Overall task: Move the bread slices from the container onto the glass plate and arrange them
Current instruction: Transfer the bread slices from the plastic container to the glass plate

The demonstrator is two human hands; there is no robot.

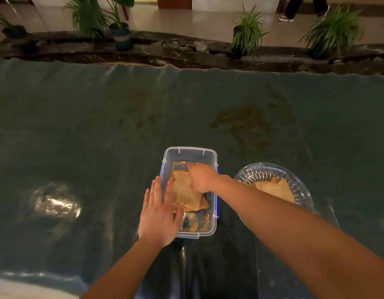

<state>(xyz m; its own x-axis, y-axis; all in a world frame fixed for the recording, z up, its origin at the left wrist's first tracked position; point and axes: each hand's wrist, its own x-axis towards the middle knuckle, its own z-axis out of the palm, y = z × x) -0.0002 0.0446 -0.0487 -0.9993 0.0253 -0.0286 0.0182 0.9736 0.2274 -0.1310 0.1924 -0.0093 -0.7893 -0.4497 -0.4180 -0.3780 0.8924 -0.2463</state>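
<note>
Reaching into the clear plastic container (190, 152): right hand (201, 177), fingers curled down onto the top bread slice (183, 190); whether the grip has closed on the slice or only rests upon it cannot be told, the fingertips being hidden under the hand.
Item, left hand (159, 214): flat and spread, holding nothing, laid against the container's left wall, thumb over the near rim; judged to be steadying the box.
Item, bread slices in container: a small overlapping stack, toasted brown, lying in the middle of the box; crumbs and a broken fragment (194, 226) at the near end.
Item, glass plate (266, 169): ribbed, clear, standing just beside the container on its right; bread on the plate (275, 188), partly covered by the right forearm, count uncertain.
Item, surface (100, 126): dark green covering, stained in places.
Step in hand, as judged: lifting the next slice. Advice: take only the top slice, by its far edge or corner, with a light pinch, as toast of this kind looks brittle; keep the left hand pressed so the light box does not slide; lift clear of the right wall before crossing to the plate; lay it overlapping the bread already there, not stacked square
</note>
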